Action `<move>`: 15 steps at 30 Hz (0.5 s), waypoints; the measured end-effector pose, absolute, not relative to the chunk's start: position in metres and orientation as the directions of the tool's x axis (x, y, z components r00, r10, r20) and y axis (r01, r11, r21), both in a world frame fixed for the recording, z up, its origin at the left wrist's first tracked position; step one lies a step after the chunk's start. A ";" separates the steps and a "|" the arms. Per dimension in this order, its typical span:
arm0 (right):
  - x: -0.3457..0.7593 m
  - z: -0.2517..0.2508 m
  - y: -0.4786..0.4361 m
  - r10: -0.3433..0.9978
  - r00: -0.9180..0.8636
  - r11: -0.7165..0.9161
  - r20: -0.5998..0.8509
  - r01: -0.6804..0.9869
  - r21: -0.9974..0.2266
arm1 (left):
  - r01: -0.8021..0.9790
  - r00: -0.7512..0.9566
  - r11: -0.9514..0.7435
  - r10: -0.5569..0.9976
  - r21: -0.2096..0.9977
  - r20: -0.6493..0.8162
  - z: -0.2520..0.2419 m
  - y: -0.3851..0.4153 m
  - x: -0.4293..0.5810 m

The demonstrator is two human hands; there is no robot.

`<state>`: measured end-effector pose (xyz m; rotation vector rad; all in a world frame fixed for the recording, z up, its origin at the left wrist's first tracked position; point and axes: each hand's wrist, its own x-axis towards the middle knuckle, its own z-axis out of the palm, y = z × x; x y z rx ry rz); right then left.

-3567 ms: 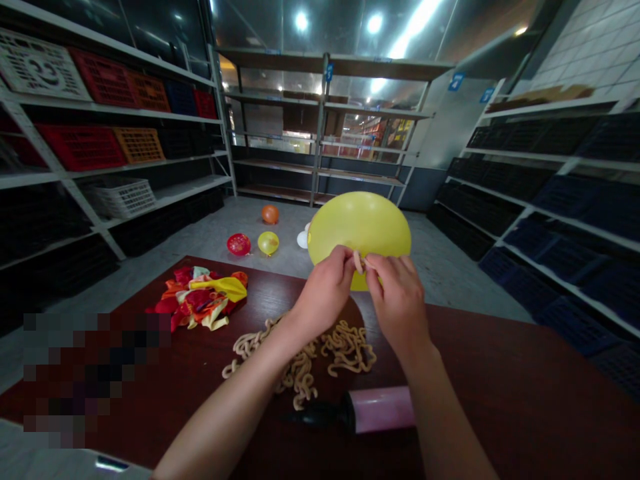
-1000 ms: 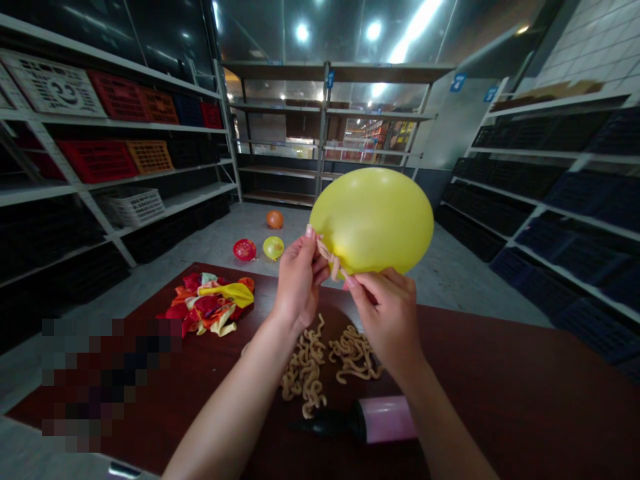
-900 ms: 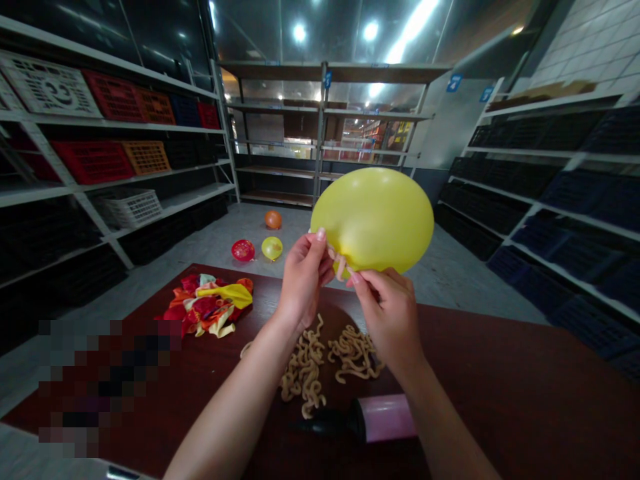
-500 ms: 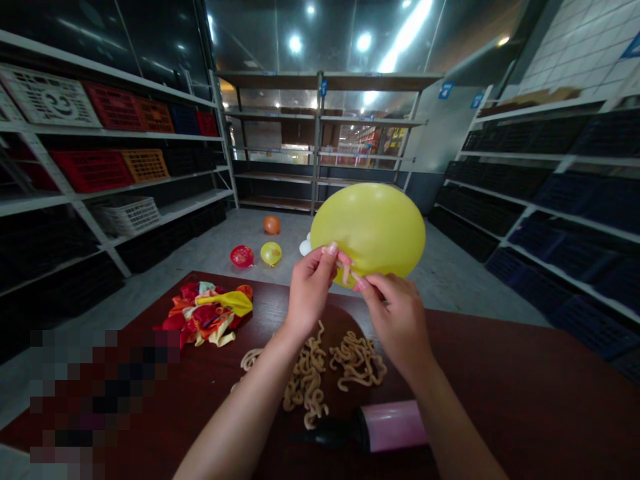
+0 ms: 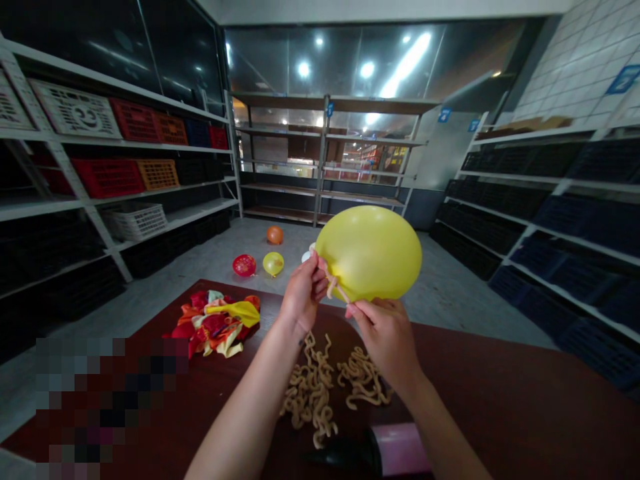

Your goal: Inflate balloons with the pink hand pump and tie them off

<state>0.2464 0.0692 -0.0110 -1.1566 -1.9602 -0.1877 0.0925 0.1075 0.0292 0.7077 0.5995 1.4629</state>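
A large inflated yellow balloon [image 5: 373, 250] is in front of me, above the table's far edge. At its lower left side a beige rubbery cord [image 5: 332, 287] is looped, seemingly about the balloon's neck, which is mostly hidden. My left hand [image 5: 303, 293] is closed on one end of that cord, fingers curled. The other end is pinched between thumb and finger of my right hand [image 5: 383, 333], just under the balloon. Below my hands, two heaps of similar curly beige cords [image 5: 313, 390] lie on the dark red-brown table [image 5: 480, 393].
A pile of uninflated balloons [image 5: 225, 323] lies at the table's left. A pink and black hand pump [image 5: 400, 450] rests near the front edge. On the floor sit inflated orange [image 5: 275, 235], red [image 5: 244, 265] and yellow [image 5: 273, 264] balloons. Shelves with crates [image 5: 107, 177] line the sides.
My hands have moved apart, the left going leftward, drawing the cord out between them. My view has tilted up a little, so the scene sits lower.
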 end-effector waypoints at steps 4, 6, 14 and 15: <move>0.253 -0.023 0.063 0.693 -0.121 0.529 0.711 0.756 -0.386 | -0.533 -0.082 -0.265 0.961 0.803 0.263 0.025 0.106 0.100; 0.264 -0.035 0.051 0.697 -0.022 0.471 0.717 0.768 -0.434 | -0.374 -0.164 -0.425 0.905 0.825 0.392 0.023 0.102 0.103; 0.317 -0.099 -0.024 0.654 -0.019 0.352 0.757 0.893 -0.281 | 0.494 0.014 -0.804 0.388 0.331 0.922 0.010 0.049 0.123; 0.320 -0.106 -0.031 0.645 -0.033 0.354 0.764 0.898 -0.260 | 0.557 0.079 -0.802 0.309 0.215 0.948 0.007 0.042 0.125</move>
